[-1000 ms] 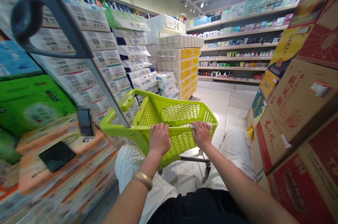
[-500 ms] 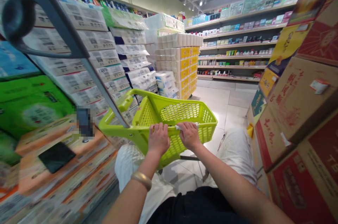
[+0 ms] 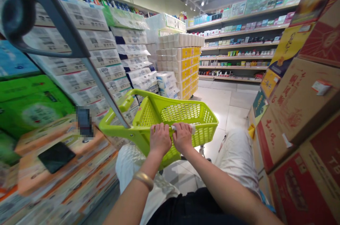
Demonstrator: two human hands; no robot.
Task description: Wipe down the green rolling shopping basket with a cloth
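Note:
A lime-green plastic shopping basket cart (image 3: pixel 186 111) stands in front of my knees, tilted, with its grey pull handle (image 3: pixel 47 23) rising up to the left. My left hand (image 3: pixel 160 138) grips the basket's near rim, fingers curled over it. My right hand (image 3: pixel 182 137) is closed on a white cloth (image 3: pixel 191 128) pressed against the same rim, right beside the left hand. The basket looks empty inside.
Stacked tissue packs (image 3: pixel 101 51) and orange boxes (image 3: pixel 61 161) fill the left side, with a black phone (image 3: pixel 56 156) lying on a box. Brown and red cartons (image 3: pixel 305 111) stand at right. A tiled aisle (image 3: pixel 225 101) leads to product shelves (image 3: pixel 239 44).
My right hand has slid the white cloth leftward along the basket rim until it sits next to my left hand. The left hand has stayed put.

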